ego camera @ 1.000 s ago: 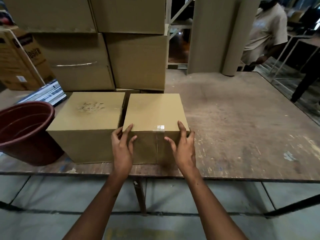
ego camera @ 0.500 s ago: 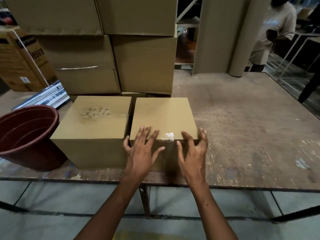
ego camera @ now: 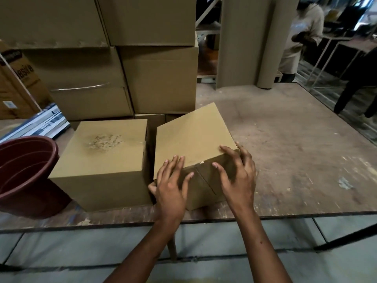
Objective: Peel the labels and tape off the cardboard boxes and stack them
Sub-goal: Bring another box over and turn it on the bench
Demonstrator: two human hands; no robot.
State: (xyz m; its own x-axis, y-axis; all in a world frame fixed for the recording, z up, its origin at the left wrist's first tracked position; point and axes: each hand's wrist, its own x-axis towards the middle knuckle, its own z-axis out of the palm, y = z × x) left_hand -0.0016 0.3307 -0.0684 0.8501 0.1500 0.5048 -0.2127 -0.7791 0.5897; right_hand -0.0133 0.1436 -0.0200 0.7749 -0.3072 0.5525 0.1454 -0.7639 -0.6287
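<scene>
Two small cardboard boxes sit at the near edge of the wooden table (ego camera: pixel 295 144). The left box (ego camera: pixel 106 158) has a torn patch on top where a label was. The right box (ego camera: pixel 193 135) is turned askew, its far right corner raised. My left hand (ego camera: pixel 171 184) lies over its near left corner, fingers flat, thumb round the left edge. My right hand (ego camera: pixel 236 172) claws over its near right corner with curled fingers. A tiny shiny bit of tape (ego camera: pixel 202 162) shows where the front seam meets the top edge.
A dark red bucket (ego camera: pixel 26 176) stands at the left table edge. Large stacked cardboard boxes (ego camera: pixel 159 78) fill the back left, with a printed box (ego camera: pixel 18 82) leaning beside them. A corrugated cardboard roll (ego camera: pixel 244 41) stands behind. A person (ego camera: pixel 302 37) stands at the far right.
The right box has been twisted and tipped from square to askew. My left hand shifted to its near left corner and my right hand to its right corner. The camera moved closer.
</scene>
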